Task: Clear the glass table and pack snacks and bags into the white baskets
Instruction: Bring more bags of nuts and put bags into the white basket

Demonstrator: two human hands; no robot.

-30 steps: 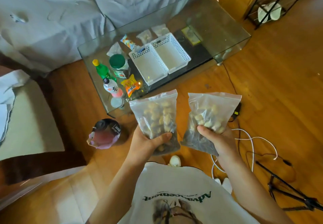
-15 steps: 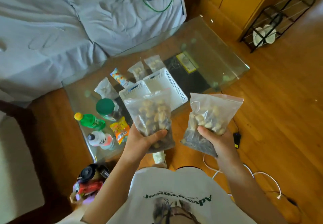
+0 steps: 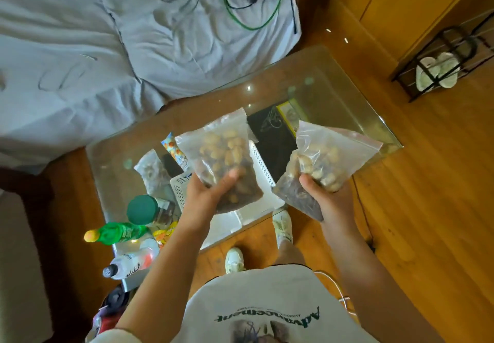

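My left hand [image 3: 211,191] grips a clear zip bag of nuts [image 3: 224,152] above the white baskets [image 3: 180,184] on the glass table [image 3: 334,102]. My right hand [image 3: 328,198] holds a second zip bag of nuts [image 3: 324,155] over the table's near right edge. The bags and hands hide most of the baskets. Another small clear bag [image 3: 151,170] and a colourful snack packet [image 3: 173,150] lie on the glass to the left.
A green-lidded jar [image 3: 145,210], a green bottle [image 3: 115,233], a white-and-pink bottle [image 3: 131,262] and an orange snack packet [image 3: 164,234] crowd the table's near left end. A grey-covered sofa [image 3: 107,48] lies behind. A wire rack [image 3: 443,64] stands far right. My shoes [image 3: 234,259] stand by the table.
I have stepped closer to the table; both bags now hover over it, the left one above the baskets. Both grips are unchanged.
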